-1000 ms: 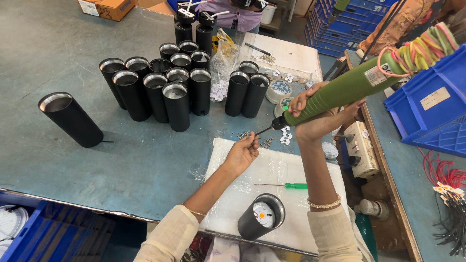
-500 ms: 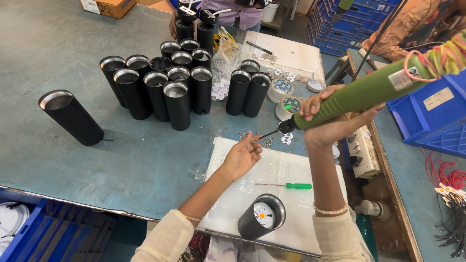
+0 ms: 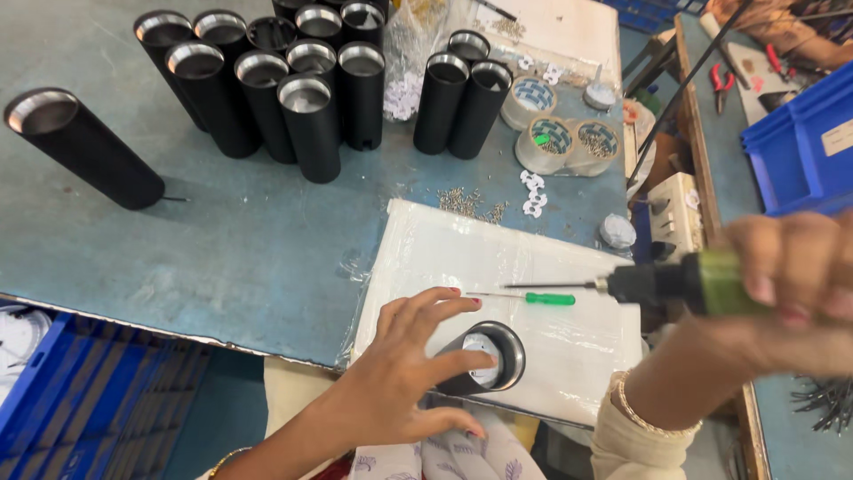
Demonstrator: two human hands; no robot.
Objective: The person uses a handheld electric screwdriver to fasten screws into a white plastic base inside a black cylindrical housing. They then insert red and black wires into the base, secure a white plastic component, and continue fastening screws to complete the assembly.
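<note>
My left hand sits low in the middle of the frame, fingers spread and curled round the black cylinder that lies on its side at the near edge of the white padded sheet, its open metal-rimmed mouth toward me and a pale disc showing inside. The tube looks like a rigid, smooth-painted shell with a bright liner; I judge it light for its bulk, stiff, and apt to roll or slide on the glossy plastic wrap of the sheet, so a grasp around the barrel just behind the rim, thumb below and fingers over the top, seems the safest hold. My right hand, at the right edge and blurred, is wrapped tight about the green body of a powered screwdriver, whose thin dark bit points left over the sheet. It seems heavier at the grip end, with a hard and slightly slick casing. Just under the bit lies a small green-handled screwdriver, slim and easy to knock away. In the upper left stand many more black cylinders, upright and touching, with one set apart at the far left on the worn blue tabletop. Loose small screws are scattered above the sheet, beside clear round tubs.
</note>
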